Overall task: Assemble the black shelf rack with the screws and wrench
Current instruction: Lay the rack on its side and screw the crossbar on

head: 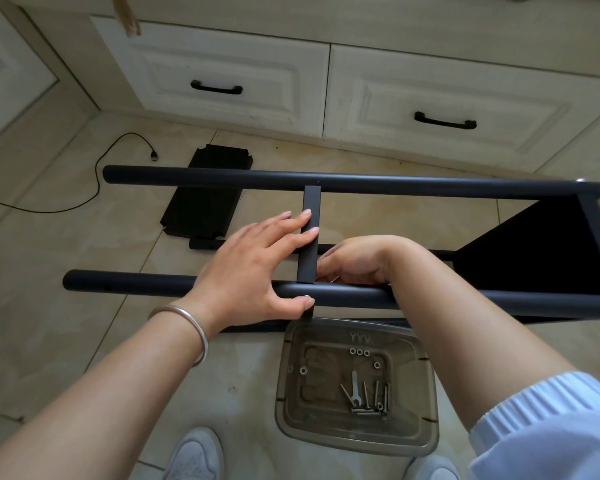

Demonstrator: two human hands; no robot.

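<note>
Just below the two hands, nearer the person, a smoky clear plastic tray [426, 372] lies flat on the tiled floor [66, 323]. In it, a cluster of long silver screws [371, 396] sits toward its near right part, with a small flat wrench [355, 388] lying among them, its open end toward the person. Several washers [359, 351] lie apart from the screws – three in a row near the tray's far edge, one more to each side.

The black shelf rack [361, 183] lies on its side on the floor, long axis running left to right across the view. Its two round tubes are parallel: the far tube beyond the hands, the near tube [125, 282] passing under them. The open tube ends point left; the right end closes on a black shelf panel [551, 251]. A short flat crossbar [310, 237] spans the tubes, at right angles to them, between the two hands.

The left hand [253, 271] lies over the near tube, fingers straight and spread, fingertips touching the crossbar's left edge, thumb pressed on the tube's near side. A silver bangle [187, 323] rings its wrist. The right hand [357, 261] is tucked just right of the crossbar where it meets the near tube, fingers curled inward – whether they pinch anything cannot be told.

Beyond the left hand a loose black panel [205, 195] lies on the floor, a black cable [94, 181] further left, and white drawers [257, 74] behind
</note>
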